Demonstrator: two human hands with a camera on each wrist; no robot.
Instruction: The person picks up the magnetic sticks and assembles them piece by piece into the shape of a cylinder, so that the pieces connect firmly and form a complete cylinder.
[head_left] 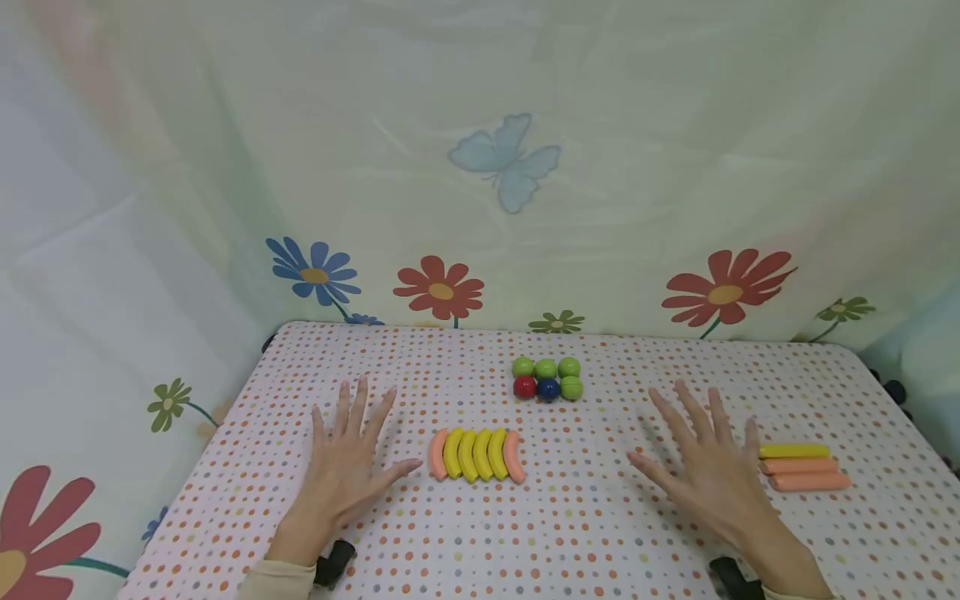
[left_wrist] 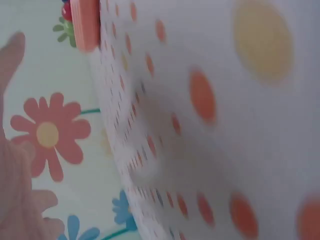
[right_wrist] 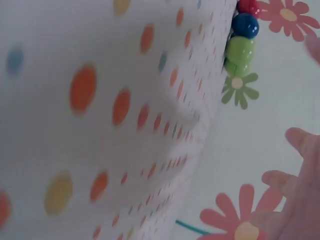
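Observation:
My left hand (head_left: 343, 471) is spread over the left part of the table, fingers apart, holding nothing. Just right of its thumb lies a row of curved pieces: several yellow banana-shaped ones (head_left: 467, 455) with a pink curved piece (head_left: 438, 455) at either end. My right hand (head_left: 711, 479), also spread and holding nothing, hovers on the right side. Beside its little finger lie a straight yellow stick (head_left: 795, 451) and two pink sticks (head_left: 810, 482), stacked in parallel. In the left wrist view the pink end piece (left_wrist: 86, 25) shows near the top.
Toward the back middle, several green balls (head_left: 569, 367), a red ball (head_left: 525, 387) and a dark blue ball (head_left: 548, 389) sit in two rows. A dotted cloth covers the table (head_left: 480, 542). Behind it hangs a flowered curtain (head_left: 360, 167).

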